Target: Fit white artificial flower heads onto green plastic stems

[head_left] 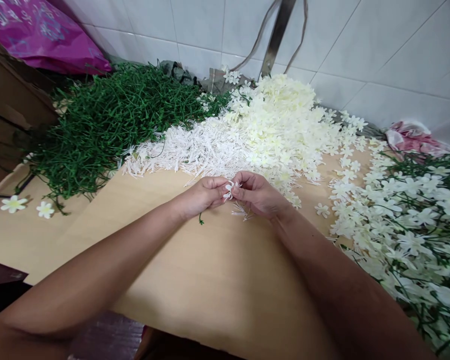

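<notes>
My left hand (206,196) and my right hand (255,192) meet over the cardboard, fingertips pinched together. Between them is a small white artificial flower (231,190), its petals facing me. The right fingers grip the flower at its petals. A green stem end (201,219) pokes out below my left hand, which is closed around the rest of that stem. Just under my right hand are thin white stamens (243,211); whether they lie on the board or are held, I cannot tell.
Behind the hands lie heaps of green stems (123,110), white stamens (195,147) and cream flower heads (285,120). Assembled flowers (412,220) pile up at the right. Two loose flowers (14,204) sit at the left. A pink bag (48,37) and tiled wall (198,25) stand behind.
</notes>
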A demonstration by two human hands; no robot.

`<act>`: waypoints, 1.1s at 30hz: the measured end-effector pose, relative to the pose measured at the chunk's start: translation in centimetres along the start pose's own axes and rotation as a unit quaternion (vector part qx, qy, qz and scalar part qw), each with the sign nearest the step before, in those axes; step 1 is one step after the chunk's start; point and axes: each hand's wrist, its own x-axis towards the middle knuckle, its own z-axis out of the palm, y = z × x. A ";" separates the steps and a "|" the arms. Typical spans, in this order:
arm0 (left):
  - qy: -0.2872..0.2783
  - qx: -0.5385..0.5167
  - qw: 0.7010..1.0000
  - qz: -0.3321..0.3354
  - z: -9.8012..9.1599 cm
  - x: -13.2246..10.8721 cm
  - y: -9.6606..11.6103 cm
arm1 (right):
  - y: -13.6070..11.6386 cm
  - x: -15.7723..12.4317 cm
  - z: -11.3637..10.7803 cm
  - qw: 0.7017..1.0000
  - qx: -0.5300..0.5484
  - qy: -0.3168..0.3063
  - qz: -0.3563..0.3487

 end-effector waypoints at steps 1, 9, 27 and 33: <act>0.008 0.005 1.000 0.004 0.2 0.0 0.0 | 0.0 0.0 0.0 1.000 -0.011 0.008 -0.005; 0.013 -0.003 1.000 -0.001 0.4 0.4 0.0 | -1.1 -0.1 0.5 0.997 -0.045 0.065 0.002; -0.032 0.274 0.955 -0.107 -1.1 -1.2 2.5 | -4.8 -2.7 1.2 0.682 -0.728 -0.039 0.058; -0.047 0.261 0.961 -0.080 -0.4 -1.9 2.4 | -5.7 -2.0 -1.4 0.794 -0.593 0.094 -0.093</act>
